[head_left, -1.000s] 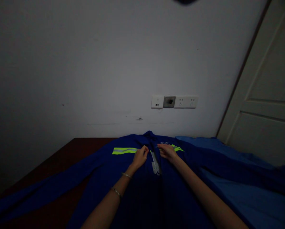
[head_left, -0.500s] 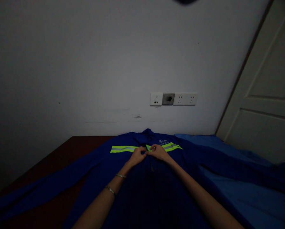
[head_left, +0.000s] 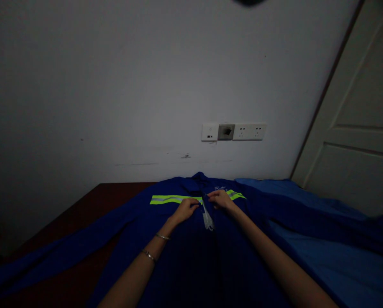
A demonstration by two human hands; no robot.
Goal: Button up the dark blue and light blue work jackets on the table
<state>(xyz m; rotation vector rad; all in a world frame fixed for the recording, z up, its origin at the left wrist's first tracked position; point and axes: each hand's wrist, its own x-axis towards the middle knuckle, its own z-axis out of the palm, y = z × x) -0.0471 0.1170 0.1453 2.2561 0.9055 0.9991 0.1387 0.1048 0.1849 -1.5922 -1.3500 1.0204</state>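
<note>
A dark blue work jacket (head_left: pixel 136 226) with yellow-green and grey reflective strips (head_left: pixel 167 199) lies spread out, collar toward the wall and sleeves out to both sides. My left hand (head_left: pixel 185 209) is closed on the jacket's left front edge, just below the strip. On the other side of the front opening, my right hand (head_left: pixel 222 199) pinches the right front edge near the printed logo. Between the hands the opening gapes, and a pale grey-white patch (head_left: pixel 208 220) shows inside it. Two bracelets circle my left wrist and forearm.
Under the jacket is a dark red-brown surface (head_left: pixel 82 214) at the left and a lighter blue cloth (head_left: pixel 326 252) at the right. Behind stands a white wall with a row of sockets (head_left: pixel 242 131). A panelled door (head_left: pixel 361 128) is at the right.
My hands were together at the front opening; my right hand has moved right, drawing its edge aside. The pale patch inside has come into view.
</note>
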